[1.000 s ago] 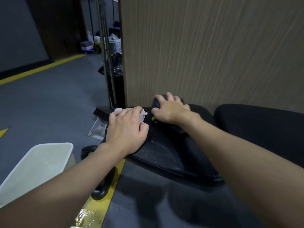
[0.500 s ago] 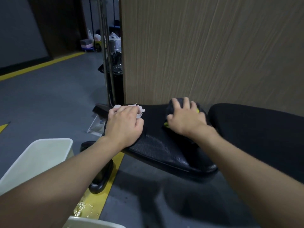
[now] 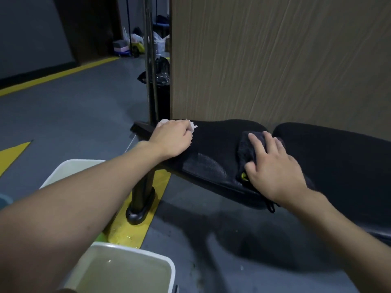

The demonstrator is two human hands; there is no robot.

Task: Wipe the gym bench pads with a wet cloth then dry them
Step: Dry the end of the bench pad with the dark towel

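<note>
A black bench seat pad lies in front of me, with a second black pad to its right. My right hand presses flat, fingers spread, on a dark cloth with a yellow tag near the seat pad's right end. My left hand rests at the pad's left end, its fingers curled over a crumpled white tissue that peeks out beyond the knuckles.
A white basin holding water stands on the floor near my left arm, with another white tub behind it. The bench's black post and foot stand on a yellow floor stripe. A wood-grain wall rises right behind the pads.
My right hand has slid the dark cloth rightward along the seat pad, from its middle to its right end. My left hand stays at the left end on the tissue. The view has shifted.
</note>
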